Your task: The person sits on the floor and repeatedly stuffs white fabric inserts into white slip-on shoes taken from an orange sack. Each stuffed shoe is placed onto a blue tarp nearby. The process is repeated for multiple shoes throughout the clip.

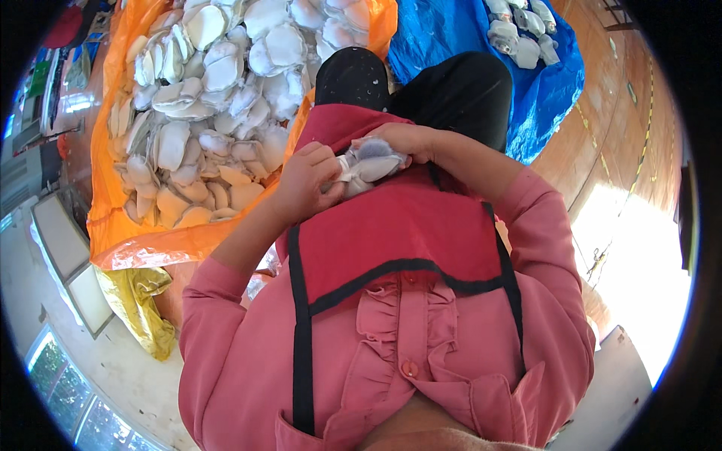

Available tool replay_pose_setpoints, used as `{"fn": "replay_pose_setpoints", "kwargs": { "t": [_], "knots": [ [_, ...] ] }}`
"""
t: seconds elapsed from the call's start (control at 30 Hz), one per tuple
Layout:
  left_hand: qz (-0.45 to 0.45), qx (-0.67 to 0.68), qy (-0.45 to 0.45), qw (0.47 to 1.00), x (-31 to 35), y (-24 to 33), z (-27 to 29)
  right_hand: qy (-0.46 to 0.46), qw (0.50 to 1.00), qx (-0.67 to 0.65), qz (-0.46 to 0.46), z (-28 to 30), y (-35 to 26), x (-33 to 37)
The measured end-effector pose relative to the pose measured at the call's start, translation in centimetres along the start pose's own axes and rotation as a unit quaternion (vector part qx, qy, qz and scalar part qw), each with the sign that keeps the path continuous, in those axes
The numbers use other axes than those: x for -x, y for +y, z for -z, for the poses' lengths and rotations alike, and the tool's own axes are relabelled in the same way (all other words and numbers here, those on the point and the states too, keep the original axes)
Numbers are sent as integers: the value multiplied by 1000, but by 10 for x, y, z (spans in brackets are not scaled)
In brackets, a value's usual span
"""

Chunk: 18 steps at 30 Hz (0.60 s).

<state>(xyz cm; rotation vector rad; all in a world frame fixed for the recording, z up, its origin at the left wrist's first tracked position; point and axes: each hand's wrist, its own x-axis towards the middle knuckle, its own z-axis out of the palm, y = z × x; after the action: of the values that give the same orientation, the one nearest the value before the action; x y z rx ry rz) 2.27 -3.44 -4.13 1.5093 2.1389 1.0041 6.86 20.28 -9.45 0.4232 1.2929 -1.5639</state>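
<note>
Over my lap, a small clear plastic bag [368, 174] is stretched between my two hands. White pad-like pieces and one round grey-blue fuzzy piece [374, 148] show in it. At its left end my left hand [310, 179] is closed, fingers curled in on the gathered plastic. My right hand [398, 141] wraps round the right side, its fingers partly hidden by the bag. Beneath both lies the red apron [398, 233] with black edging. To the left, many whitish rounded pads [226, 71] are heaped on an orange sheet [165, 244].
A blue tarp [549, 105] spreads at the far right, with several small filled clear bags [523, 34] on it. My bent knees [353, 79] stand between heap and tarp. A yellow sack [139, 308] lies left, near the pale panels [71, 263]. Sunlight falls on the brown floor [602, 150] at right.
</note>
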Motion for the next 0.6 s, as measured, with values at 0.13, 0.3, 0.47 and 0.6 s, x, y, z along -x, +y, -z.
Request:
{"fn": "replay_pose_setpoints", "kwargs": {
  "t": [0.13,0.3,0.47,0.6],
  "knots": [
    [14,43,-38,998,13,4,7,-8,999,33,14,1,4,-1],
    [-14,22,-14,1000,15,2,17,-7,950,147,276,-2,12,24],
    [-26,18,-16,999,5,8,19,-23,926,191,326,7,4,40],
    [-47,-22,-22,998,3,9,13,34,865,303,399,4,-11,51]
  ]
}}
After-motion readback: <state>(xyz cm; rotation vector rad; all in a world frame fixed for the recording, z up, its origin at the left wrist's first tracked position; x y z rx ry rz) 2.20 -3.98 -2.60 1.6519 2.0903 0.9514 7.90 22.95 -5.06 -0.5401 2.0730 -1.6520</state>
